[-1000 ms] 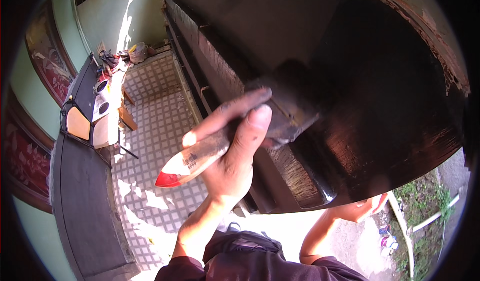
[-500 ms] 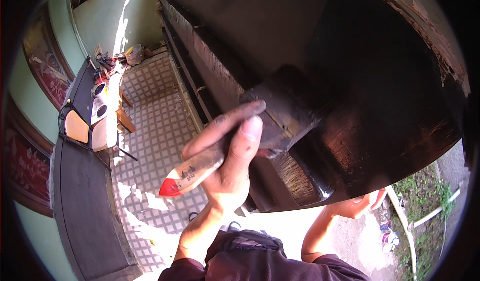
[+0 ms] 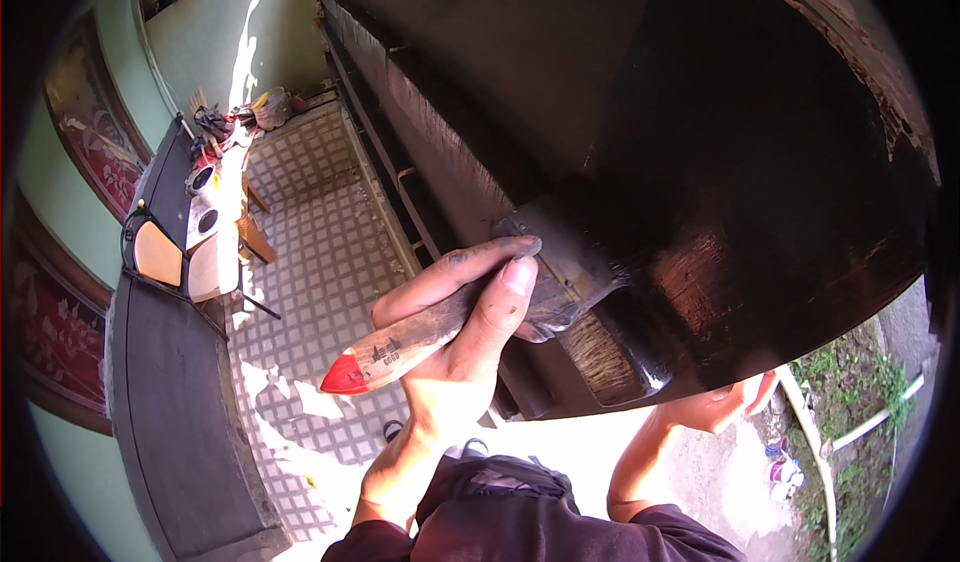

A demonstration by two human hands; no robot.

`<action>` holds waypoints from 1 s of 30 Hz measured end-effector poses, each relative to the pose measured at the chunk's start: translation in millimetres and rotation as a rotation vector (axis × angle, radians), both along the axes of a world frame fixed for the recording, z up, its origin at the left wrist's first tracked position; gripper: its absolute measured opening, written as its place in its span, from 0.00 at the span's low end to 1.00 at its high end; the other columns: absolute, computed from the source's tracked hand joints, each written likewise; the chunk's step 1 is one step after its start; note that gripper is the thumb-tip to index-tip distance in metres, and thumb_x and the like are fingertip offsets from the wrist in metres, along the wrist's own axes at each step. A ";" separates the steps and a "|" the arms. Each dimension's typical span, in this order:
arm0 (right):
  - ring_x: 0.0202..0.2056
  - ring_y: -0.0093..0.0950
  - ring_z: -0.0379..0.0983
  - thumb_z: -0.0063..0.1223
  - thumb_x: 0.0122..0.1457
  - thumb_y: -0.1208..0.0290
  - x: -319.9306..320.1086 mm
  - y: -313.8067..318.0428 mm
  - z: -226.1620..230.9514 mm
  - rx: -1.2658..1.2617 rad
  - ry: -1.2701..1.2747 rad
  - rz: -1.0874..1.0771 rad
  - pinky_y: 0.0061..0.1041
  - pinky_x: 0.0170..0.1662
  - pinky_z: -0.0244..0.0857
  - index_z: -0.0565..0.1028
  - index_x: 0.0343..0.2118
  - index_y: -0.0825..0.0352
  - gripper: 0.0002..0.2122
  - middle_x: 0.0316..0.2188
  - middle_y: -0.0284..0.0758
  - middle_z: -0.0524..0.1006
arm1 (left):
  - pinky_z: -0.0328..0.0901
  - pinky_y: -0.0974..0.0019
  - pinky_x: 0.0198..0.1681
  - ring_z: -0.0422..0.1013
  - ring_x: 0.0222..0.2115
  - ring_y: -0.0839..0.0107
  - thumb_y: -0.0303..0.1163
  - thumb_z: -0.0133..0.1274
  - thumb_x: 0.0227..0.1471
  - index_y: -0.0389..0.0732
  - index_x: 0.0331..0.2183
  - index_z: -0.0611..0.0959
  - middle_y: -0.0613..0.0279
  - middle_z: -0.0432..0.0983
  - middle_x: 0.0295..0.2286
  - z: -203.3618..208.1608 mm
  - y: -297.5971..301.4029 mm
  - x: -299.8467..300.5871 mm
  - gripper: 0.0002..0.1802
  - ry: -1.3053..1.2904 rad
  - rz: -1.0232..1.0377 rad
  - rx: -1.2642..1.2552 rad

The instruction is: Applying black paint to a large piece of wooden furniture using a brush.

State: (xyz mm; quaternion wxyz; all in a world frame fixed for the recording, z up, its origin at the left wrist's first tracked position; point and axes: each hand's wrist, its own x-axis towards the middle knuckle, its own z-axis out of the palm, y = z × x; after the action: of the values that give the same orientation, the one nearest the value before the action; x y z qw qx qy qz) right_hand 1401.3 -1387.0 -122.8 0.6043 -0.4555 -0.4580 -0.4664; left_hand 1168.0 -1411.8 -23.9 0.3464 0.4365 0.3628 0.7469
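My left hand (image 3: 465, 327) is closed round a wide flat paintbrush (image 3: 400, 347). Its wooden handle ends in a red tip, and its broad dark head points up and right. The bristle end meets a large dark wooden surface (image 3: 760, 182), wet-looking in places, near a beam with a paler patch of bare grain (image 3: 600, 357). Dark stains mark my fingertips. At the lower right, my right hand (image 3: 715, 409) has its fingers curled at the surface's lower edge, which partly covers it; what it grips, if anything, is hidden.
Long dark beams (image 3: 430, 112) run along the surface's left side. A tiled floor (image 3: 310, 222) lies to the left, with a chair (image 3: 155, 250) and a dark bench (image 3: 180, 392) along the green wall. Pale pipes (image 3: 815, 432) cross grass at the right.
My left hand and the paintbrush have shifted slightly down and right over the dark surface. My right hand stays near the lower edge.
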 end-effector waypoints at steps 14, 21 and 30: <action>0.49 0.39 0.70 0.64 0.48 0.77 7.7 2.2 -17.3 -0.030 0.281 0.070 0.28 0.47 0.65 0.75 0.38 0.75 0.14 0.48 0.53 0.72 | 0.65 0.78 0.19 0.71 0.16 0.79 0.27 0.59 0.53 0.30 0.33 0.83 0.61 0.77 0.20 -4.2 0.3 -8.2 0.09 0.062 0.023 -0.028; 0.49 0.40 0.70 0.64 0.48 0.77 5.3 -2.0 -4.0 -0.044 0.011 0.037 0.30 0.48 0.66 0.75 0.38 0.75 0.14 0.48 0.53 0.71 | 0.57 0.80 0.16 0.64 0.13 0.85 0.30 0.61 0.52 0.33 0.29 0.83 0.69 0.72 0.15 29.4 17.7 -4.6 0.09 0.183 0.062 0.022; 0.50 0.43 0.70 0.64 0.49 0.75 15.1 -10.7 -23.4 -0.211 0.071 0.082 0.36 0.50 0.65 0.75 0.37 0.76 0.14 0.48 0.52 0.71 | 0.64 0.80 0.17 0.66 0.15 0.84 0.28 0.56 0.56 0.31 0.31 0.80 0.67 0.72 0.18 41.3 37.5 2.4 0.08 -0.070 0.117 0.374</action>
State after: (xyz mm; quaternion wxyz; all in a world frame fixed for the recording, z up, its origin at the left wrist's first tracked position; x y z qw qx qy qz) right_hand 1416.5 -1397.7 -146.1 0.5874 -0.5139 -0.5009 -0.3741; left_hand 1170.4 -1374.2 17.4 0.2279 0.4451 0.2300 0.8349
